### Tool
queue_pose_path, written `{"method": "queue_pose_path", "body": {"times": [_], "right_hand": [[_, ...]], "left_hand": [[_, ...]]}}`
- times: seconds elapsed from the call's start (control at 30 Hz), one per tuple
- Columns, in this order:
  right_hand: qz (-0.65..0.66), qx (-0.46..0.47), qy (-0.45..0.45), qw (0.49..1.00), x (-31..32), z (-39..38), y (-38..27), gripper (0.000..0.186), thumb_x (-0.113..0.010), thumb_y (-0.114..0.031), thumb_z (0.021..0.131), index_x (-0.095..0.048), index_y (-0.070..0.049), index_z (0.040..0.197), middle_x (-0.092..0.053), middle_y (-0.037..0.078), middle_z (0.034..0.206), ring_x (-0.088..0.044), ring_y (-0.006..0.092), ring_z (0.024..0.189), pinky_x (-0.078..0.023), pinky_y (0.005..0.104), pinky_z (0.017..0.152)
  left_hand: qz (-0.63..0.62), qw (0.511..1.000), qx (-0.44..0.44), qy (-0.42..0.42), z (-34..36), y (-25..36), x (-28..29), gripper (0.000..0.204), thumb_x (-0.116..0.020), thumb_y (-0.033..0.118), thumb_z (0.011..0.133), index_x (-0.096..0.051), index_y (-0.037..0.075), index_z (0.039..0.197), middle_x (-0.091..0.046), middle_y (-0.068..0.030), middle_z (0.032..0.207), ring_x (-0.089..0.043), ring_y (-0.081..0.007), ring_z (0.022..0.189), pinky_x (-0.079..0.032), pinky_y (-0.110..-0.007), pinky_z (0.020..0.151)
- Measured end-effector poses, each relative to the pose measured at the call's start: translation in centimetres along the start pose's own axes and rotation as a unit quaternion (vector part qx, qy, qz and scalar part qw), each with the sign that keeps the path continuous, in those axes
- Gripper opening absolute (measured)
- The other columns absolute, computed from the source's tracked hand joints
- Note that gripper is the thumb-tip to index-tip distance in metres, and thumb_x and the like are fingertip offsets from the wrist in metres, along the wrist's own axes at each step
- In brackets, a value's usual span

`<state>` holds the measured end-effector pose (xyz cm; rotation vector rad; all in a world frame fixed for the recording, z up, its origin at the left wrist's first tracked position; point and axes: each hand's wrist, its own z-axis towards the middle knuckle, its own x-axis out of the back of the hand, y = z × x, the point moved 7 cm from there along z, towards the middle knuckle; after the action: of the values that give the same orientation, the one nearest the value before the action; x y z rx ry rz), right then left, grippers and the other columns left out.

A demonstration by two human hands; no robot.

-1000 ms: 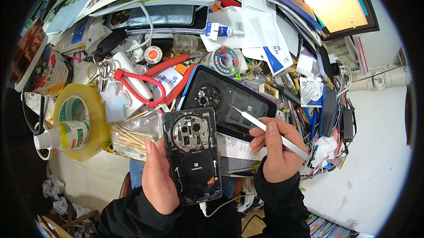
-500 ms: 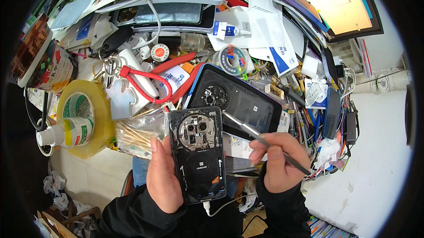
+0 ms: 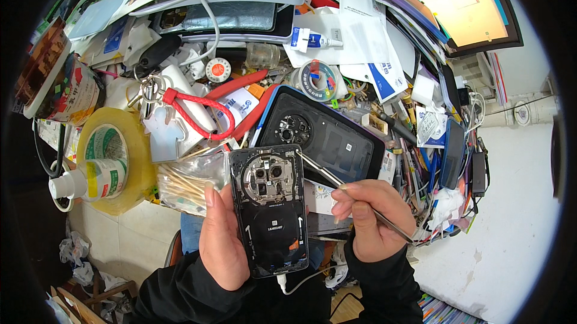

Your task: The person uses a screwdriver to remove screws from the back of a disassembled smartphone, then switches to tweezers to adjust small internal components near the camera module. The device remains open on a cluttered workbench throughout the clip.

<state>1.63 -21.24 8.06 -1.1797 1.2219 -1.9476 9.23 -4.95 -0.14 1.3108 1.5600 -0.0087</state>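
My left hand (image 3: 222, 237) is wrapped round a smartphone with its back cover off (image 3: 270, 252), held upright with its round camera section at the top. A white charging cable (image 3: 282, 283) is plugged into its lower edge. Between the thumb and fingers of my right hand (image 3: 378, 219) is a slim pair of metal tweezers (image 3: 327, 174), slanting up to the left. Their tips are at the phone's upper right corner; whether they touch it I cannot tell. Behind the phone lies a dark phone back cover (image 3: 336, 141) with a round camera opening.
A bag of cotton swabs (image 3: 187, 187) lies left of the phone. Beyond it are a large tape roll (image 3: 142, 171), a white-capped bottle (image 3: 102, 180), red-handled pliers (image 3: 247, 114) and a red key strap (image 3: 207, 105). Small tools (image 3: 415, 168) crowd the right edge; a screen (image 3: 469, 6) stands behind.
My right hand has moved slightly left and turned the tweezers, bringing their tips to the phone's upper right corner. The left hand and the phone have stayed in place.
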Motion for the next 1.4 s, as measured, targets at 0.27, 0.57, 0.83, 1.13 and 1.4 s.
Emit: {"method": "queue_pose_path", "body": {"times": [0.27,0.57,0.83,1.13,1.4], "right_hand": [[-0.012,-0.004,0.012,1.0,0.3,-0.2,-0.1,0.017,-0.072,0.003,0.093,-0.073,0.005,0.109,-0.072,0.016,0.099,-0.072,0.0178,0.078,-0.056,0.0256,0.069],[-0.016,0.014,-0.005,1.0,-0.1,0.1,-0.4,0.016,-0.07,0.003,0.094,-0.073,0.005,0.11,-0.072,0.016,0.099,-0.072,0.0169,0.078,-0.056,0.0251,0.068],[-0.021,0.009,0.004,1.0,0.1,0.0,-0.1,0.017,-0.071,0.003,0.093,-0.073,0.004,0.11,-0.073,0.015,0.099,-0.072,0.0172,0.077,-0.056,0.0253,0.068],[0.003,-0.022,0.076,0.997,2.0,0.3,-0.2,0.02,-0.062,-0.005,0.101,-0.068,0.007,0.116,-0.074,0.017,0.098,-0.071,0.0167,0.082,-0.056,0.0272,0.072],[0.033,-0.13,0.169,0.976,3.4,1.4,2.7,0.028,-0.059,-0.016,0.106,-0.066,0.008,0.117,-0.073,0.018,0.092,-0.066,0.015,0.071,-0.054,0.0261,0.063]], "left_hand": [[-0.001,1.0,-0.005,0.003,0.1,-0.1,0.1,0.083,-0.019,0.065,0.107,-0.044,-0.005,0.143,-0.066,-0.0248,0.124,-0.073,-0.0377,0.102,-0.061,-0.049,0.09],[0.005,1.0,-0.008,0.018,0.1,-0.1,0.2,0.084,-0.019,0.066,0.106,-0.044,-0.005,0.143,-0.066,-0.0239,0.124,-0.073,-0.037,0.102,-0.061,-0.048,0.09],[0.004,1.0,-0.004,0.019,0.1,-0.1,0.0,0.084,-0.019,0.065,0.107,-0.044,-0.005,0.144,-0.066,-0.0241,0.124,-0.072,-0.0372,0.104,-0.06,-0.049,0.091],[0.004,1.0,-0.002,-0.007,0.0,0.0,0.1,0.083,-0.021,0.065,0.107,-0.045,-0.006,0.143,-0.066,-0.0243,0.125,-0.072,-0.0387,0.104,-0.06,-0.051,0.092],[-0.016,1.0,0.004,0.001,-0.1,-0.1,-0.1,0.082,-0.02,0.064,0.107,-0.044,-0.005,0.143,-0.065,-0.0244,0.125,-0.071,-0.0384,0.106,-0.06,-0.052,0.094]]}}
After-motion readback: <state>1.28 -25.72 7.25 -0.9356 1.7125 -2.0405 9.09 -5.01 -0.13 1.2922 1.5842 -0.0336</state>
